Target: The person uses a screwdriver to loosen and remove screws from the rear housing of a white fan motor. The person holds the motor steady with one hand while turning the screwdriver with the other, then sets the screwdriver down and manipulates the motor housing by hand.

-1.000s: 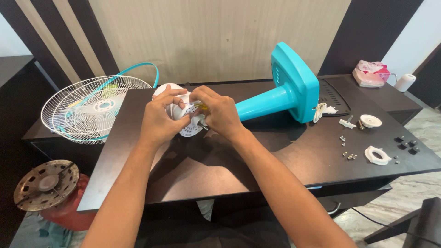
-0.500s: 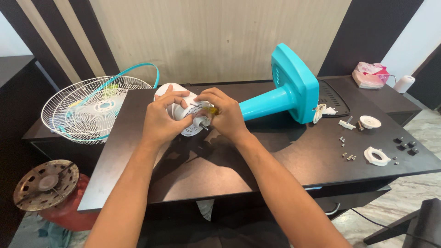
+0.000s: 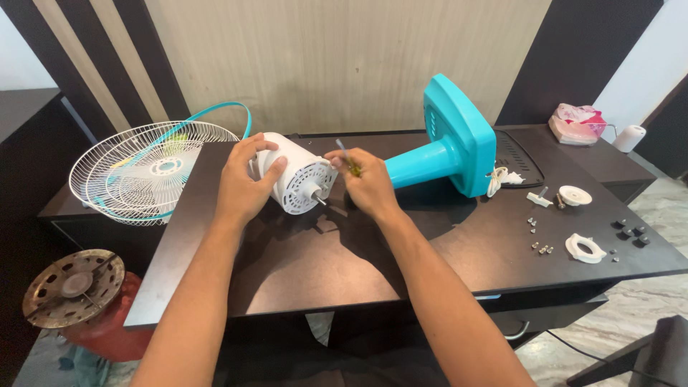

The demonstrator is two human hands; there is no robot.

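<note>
Two hands work a white cylindrical plastic fan motor housing [image 3: 297, 179] lying on its side mid-rear on a dark wooden tabletop [image 3: 344, 265].

Left hand [image 3: 247, 186] clasps the housing; right hand [image 3: 365, 183], its grip closed on a yellow-handled screwdriver [image 3: 347, 162], sits just beside the housing's face. Open tabletop lies toward the near edge. One wire fan guard [image 3: 147, 172] overhangs the left edge; two white plastic rings [image 3: 584, 247] lie near the right edge.
</note>
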